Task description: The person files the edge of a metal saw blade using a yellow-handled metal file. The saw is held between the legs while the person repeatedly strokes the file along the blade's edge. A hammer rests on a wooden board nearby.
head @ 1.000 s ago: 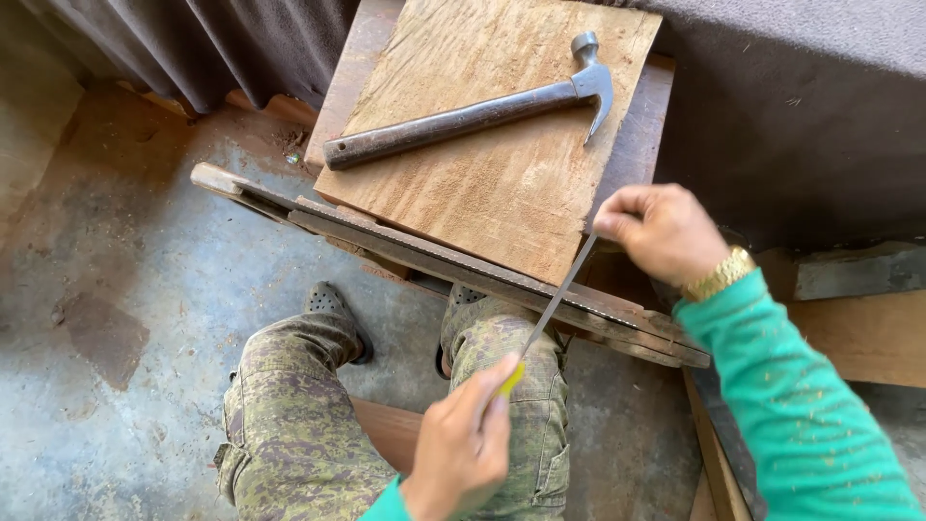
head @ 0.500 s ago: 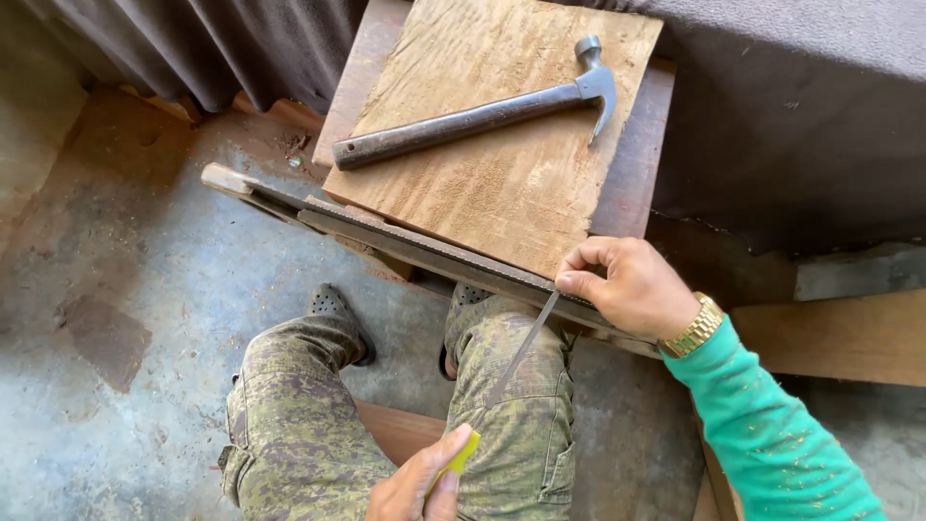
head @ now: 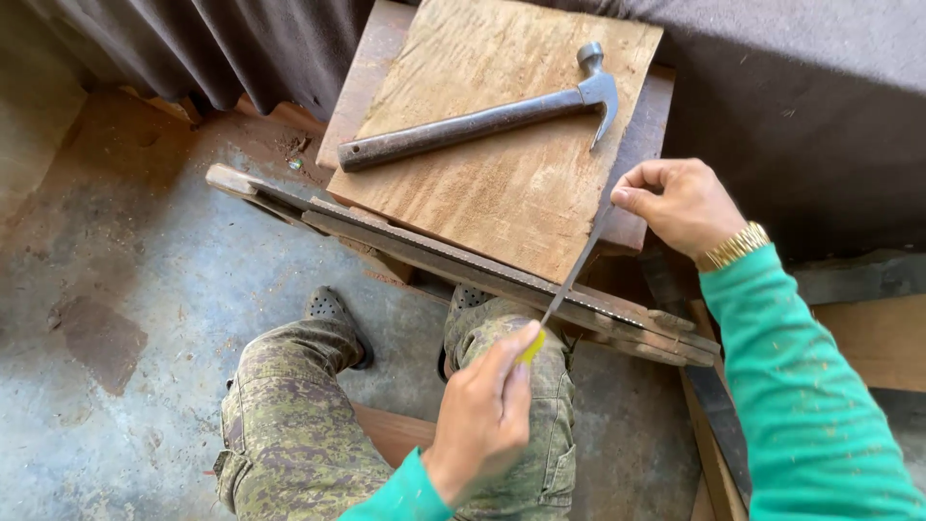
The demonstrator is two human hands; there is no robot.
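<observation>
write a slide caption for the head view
Left hand on the yellow handle and right hand on the tip hold a file across a saw blade clamped between wooden strips.

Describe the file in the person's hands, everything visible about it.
The file is a slim, dark grey metal bar with a yellow handle end. It slants across the saw blade clamped between wooden strips. The left hand pinches the yellow end; the right hand grips the far tip. Its surface detail is too fine to tell.
</observation>
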